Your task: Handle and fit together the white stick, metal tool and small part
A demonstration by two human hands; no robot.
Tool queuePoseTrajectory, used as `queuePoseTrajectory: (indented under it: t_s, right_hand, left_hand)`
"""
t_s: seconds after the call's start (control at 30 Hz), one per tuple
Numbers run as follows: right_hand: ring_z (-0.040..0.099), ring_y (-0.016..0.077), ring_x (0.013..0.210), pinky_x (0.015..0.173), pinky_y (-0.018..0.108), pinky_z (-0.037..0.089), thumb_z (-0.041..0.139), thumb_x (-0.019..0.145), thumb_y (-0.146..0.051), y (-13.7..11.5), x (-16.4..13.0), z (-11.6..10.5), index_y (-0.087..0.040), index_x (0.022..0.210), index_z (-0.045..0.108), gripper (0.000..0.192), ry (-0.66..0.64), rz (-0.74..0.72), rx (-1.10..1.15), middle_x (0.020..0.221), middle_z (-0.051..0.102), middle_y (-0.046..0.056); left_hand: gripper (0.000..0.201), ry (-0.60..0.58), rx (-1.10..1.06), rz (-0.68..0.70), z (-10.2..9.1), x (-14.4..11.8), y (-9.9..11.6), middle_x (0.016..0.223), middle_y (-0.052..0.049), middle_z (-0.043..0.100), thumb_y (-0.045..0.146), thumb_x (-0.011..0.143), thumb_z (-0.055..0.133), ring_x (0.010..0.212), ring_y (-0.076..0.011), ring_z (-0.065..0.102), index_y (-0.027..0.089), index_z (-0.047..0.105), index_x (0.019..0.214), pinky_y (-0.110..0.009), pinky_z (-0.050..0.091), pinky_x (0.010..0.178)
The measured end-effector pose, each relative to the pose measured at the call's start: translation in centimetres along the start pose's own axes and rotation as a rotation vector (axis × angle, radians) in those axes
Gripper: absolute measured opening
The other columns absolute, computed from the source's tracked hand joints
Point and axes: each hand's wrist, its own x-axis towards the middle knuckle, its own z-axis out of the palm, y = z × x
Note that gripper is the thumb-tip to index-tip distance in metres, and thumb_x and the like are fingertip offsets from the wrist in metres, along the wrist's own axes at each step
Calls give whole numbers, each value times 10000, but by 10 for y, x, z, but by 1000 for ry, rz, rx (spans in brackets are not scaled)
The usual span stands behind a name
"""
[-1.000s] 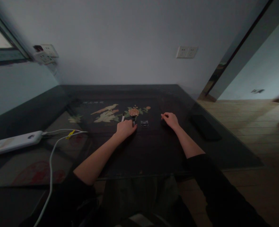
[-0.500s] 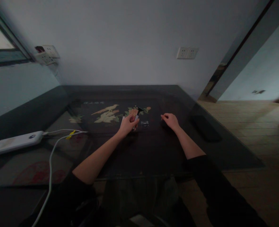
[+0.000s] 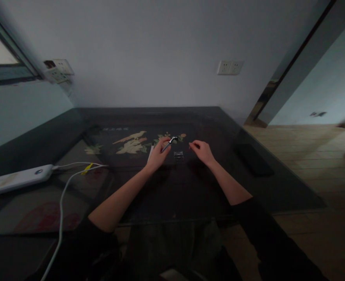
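My left hand [image 3: 157,155] holds a small razor-like tool [image 3: 169,142] with a dark handle and a pale head, lifted a little above the dark glass-topped table [image 3: 190,187]. A white pen-like stick [image 3: 151,150] lies just left of that hand. A small clear box [image 3: 178,155] sits on the table between my hands. My right hand [image 3: 201,151] hovers to the right of the box with its fingers loosely curled and nothing in them.
A white power bank [image 3: 17,178] with white cables [image 3: 61,203] lies at the left. A dark flat phone-like object [image 3: 253,159] rests at the right of the table. Wall sockets [image 3: 230,67] are behind. Wooden floor lies to the right.
My left hand picked the tool up off the table and raised it. My right hand moved left, closer to the clear box.
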Motion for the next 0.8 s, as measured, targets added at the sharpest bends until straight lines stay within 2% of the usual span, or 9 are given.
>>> queuePoseTrajectory:
  t_s: [0.1, 0.23, 0.33, 0.53, 0.67, 0.8]
  right_hand:
    - [557, 167, 551, 569, 285, 423, 496, 876, -594, -18, -5, 8, -217, 766, 613, 410, -15, -13, 270, 593, 589, 9]
    - [535, 140, 504, 477, 263, 402, 485, 829, -707, -28, -9, 19, -222, 832, 590, 496, -36, 51, 503, 643, 606, 4]
    - [539, 131, 489, 433, 248, 387, 513, 792, -732, -27, -10, 25, -215, 878, 590, 530, -69, 106, 574, 683, 644, 12]
    - [579, 119, 524, 434, 226, 409, 580, 772, -698, -28, -13, 27, -210, 903, 622, 507, -164, 163, 716, 769, 691, 28]
    - [586, 124, 541, 455, 237, 426, 613, 768, -667, -33, -14, 24, -214, 894, 629, 471, -164, 116, 734, 763, 684, 21]
    - [576, 131, 539, 464, 254, 424, 613, 777, -654, -34, -15, 25, -225, 920, 628, 453, -148, 84, 725, 750, 665, 14]
  left_hand:
    - [344, -12, -20, 105, 2, -3, -2, 981, -43, 673, 263, 940, 460, 775, -139, 606, 206, 503, 1276, -243, 456, 726]
    - [364, -79, 41, 155, 5, -7, -2, 884, -25, 659, 235, 952, 431, 758, -151, 612, 188, 445, 1313, -260, 458, 765]
    - [357, -114, 84, 174, 7, -8, -2, 863, -23, 649, 227, 958, 418, 786, -167, 633, 186, 412, 1313, -274, 462, 792]
    - [358, -151, 151, 177, 8, -10, -3, 1006, -68, 672, 216, 963, 409, 887, -192, 665, 202, 387, 1320, -314, 478, 848]
    - [393, -90, 169, 177, 7, -9, -5, 1058, -88, 674, 194, 944, 450, 941, -211, 671, 197, 390, 1332, -333, 495, 852]
    - [420, -13, 158, 234, 5, -8, -6, 1141, -102, 673, 206, 936, 497, 1037, -216, 653, 206, 429, 1350, -341, 494, 912]
